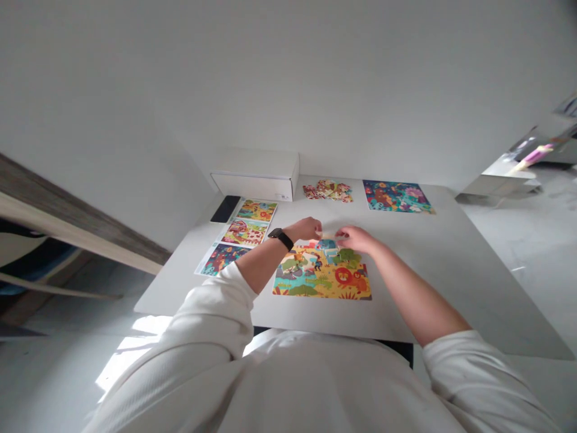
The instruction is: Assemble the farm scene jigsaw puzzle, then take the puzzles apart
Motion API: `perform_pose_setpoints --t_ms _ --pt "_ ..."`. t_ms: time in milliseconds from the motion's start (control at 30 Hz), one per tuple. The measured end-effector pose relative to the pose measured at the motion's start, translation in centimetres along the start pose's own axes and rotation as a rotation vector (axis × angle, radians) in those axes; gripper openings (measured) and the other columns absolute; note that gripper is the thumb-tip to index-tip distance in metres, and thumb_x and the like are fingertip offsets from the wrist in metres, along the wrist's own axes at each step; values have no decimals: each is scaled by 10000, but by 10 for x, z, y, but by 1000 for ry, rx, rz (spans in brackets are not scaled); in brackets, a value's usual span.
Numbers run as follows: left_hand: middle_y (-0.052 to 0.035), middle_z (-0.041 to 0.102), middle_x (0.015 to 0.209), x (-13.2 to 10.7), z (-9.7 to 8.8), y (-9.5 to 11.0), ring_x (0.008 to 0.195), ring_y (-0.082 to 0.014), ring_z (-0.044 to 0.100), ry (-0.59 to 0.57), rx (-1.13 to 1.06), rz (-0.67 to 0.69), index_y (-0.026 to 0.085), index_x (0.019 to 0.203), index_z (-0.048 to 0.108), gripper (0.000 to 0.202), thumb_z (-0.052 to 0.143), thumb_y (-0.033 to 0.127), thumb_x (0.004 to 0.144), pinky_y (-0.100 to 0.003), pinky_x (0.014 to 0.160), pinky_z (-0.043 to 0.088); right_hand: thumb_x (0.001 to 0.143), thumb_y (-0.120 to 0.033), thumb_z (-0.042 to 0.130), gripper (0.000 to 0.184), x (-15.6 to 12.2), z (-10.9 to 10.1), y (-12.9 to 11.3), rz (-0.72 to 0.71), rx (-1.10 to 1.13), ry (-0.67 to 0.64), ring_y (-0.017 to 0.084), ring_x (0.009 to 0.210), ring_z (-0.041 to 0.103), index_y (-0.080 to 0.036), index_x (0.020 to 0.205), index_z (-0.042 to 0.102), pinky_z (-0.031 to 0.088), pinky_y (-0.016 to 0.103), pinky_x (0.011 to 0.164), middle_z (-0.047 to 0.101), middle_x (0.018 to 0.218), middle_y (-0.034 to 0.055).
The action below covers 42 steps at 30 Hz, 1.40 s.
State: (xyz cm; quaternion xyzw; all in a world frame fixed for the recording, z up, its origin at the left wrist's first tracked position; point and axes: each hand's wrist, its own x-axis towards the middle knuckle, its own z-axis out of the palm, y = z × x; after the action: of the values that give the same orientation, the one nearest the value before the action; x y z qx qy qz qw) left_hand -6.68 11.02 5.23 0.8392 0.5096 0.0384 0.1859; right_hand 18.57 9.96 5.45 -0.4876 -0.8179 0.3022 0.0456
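Note:
A colourful animal jigsaw puzzle [322, 278] with a lion lies on the white table [433, 264] in front of me. My left hand [307, 228], with a black watch on its wrist, and my right hand [354, 238] meet just above the puzzle's far edge. Both hands are closed in a pinch on a small pale puzzle piece [327, 233] held between them.
A white box [256, 175] stands at the table's far edge. A pile of loose puzzle pieces [328, 190] and a finished blue puzzle [395, 196] lie beyond my hands. Three picture cards [238, 234] and a black phone [226, 208] lie at left.

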Motion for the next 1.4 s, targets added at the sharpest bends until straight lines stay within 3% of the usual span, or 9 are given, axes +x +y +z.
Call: perform_pose_setpoints --t_ms 67,233,367,600,733,833,967,1167,1400 --pt "-61 825 991 -10 -6 3 887 -212 731 27 -63 -5 187 1021 814 215 727 293 855 -270 747 513 915 -435 838 404 9 8 -5 21 -130 107 297 1182 740 -218 1255 803 553 369 1061 778 1315 150" --pt "-42 802 933 -48 -26 15 809 -173 691 202 -308 17 174 984 793 179 695 267 868 -263 730 497 861 -353 855 364 32 25 -19 40 -348 85 287 1137 745 -218 1194 799 554 333 1014 768 1272 151" --pt "-38 781 871 -69 -39 15 771 -151 680 301 -441 -5 162 983 764 163 713 300 913 -261 736 506 821 -247 835 315 41 26 -22 58 -249 76 249 1004 740 -216 1121 747 558 297 878 801 1098 91" --pt "-56 798 936 -67 -17 6 811 -150 715 -10 -606 56 149 1117 761 279 788 318 897 -259 742 551 890 -314 793 254 38 2 -8 34 308 128 191 856 709 -204 1089 679 545 263 731 793 1037 75" --pt "-79 801 1177 -65 1 2 1045 -215 743 72 -300 52 197 1162 785 341 821 302 840 -306 918 577 879 -395 820 338 24 -6 1 -22 521 75 179 818 703 -208 1127 686 549 260 703 787 1025 66" --pt "-81 786 1257 -71 2 -13 1149 -248 733 116 -84 -84 213 1234 773 397 800 325 853 -309 983 553 856 -325 846 249 15 1 2 -35 384 6 188 839 715 -201 1045 741 572 293 780 793 981 59" --pt "-79 813 1116 -87 -5 -37 1033 -263 751 -56 46 -294 196 1172 776 472 857 475 799 -285 856 526 867 -249 850 169 14 24 -13 -67 37 114 216 980 745 -212 1025 803 561 325 932 813 1092 85" --pt "-43 822 1072 -102 -15 -45 963 -225 736 -183 40 -234 224 1122 791 483 848 548 769 -250 768 463 874 -333 876 355 38 59 -62 -180 -135 -36 241 1062 756 -224 1205 814 537 285 907 816 1201 96" --pt "-18 797 1016 -123 -22 -48 858 -205 701 -187 -48 -148 231 1161 715 554 894 482 700 -256 713 441 763 -330 953 367 53 62 -87 -182 -160 -183 236 979 742 -234 1092 824 509 275 816 822 1124 64"
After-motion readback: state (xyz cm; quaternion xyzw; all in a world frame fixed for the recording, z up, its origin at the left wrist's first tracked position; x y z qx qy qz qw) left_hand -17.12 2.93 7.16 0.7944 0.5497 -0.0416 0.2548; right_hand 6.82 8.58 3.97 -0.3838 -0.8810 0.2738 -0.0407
